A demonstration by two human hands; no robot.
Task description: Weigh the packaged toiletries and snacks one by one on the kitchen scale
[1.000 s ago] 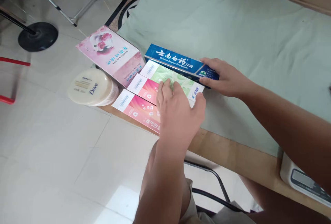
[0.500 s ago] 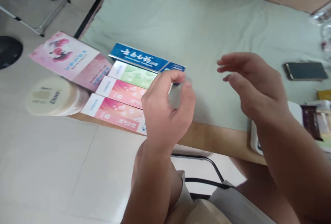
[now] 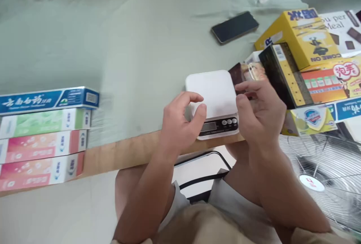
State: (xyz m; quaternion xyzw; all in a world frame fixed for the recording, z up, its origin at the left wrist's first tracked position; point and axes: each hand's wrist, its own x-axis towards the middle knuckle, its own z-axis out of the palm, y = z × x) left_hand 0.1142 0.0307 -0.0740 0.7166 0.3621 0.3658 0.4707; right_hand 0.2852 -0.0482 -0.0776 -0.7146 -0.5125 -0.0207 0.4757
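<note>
A white kitchen scale (image 3: 211, 91) with a black button panel and small display lies at the table's front edge. My left hand (image 3: 182, 122) is at its left side, thumb and fingers apart, with nothing between them. At the scale's right side is my right hand (image 3: 261, 116), its thumb and forefinger parted and no object visible in its grasp. Just behind that hand lies a dark brown packet (image 3: 236, 74), partly covered by it; whether they touch I cannot tell.
Toothpaste boxes (image 3: 47, 120), one blue, one green and two pink, line the left front. A phone (image 3: 235, 28) lies behind the scale. To the right are a yellow box (image 3: 301, 37), a black box (image 3: 282, 75) and a soap box (image 3: 310, 120). A fan (image 3: 324, 176) stands below right.
The view has swung to the right, bringing the scale and the stacked boxes into full view. My hands have moved from over the cloth to either side of the scale.
</note>
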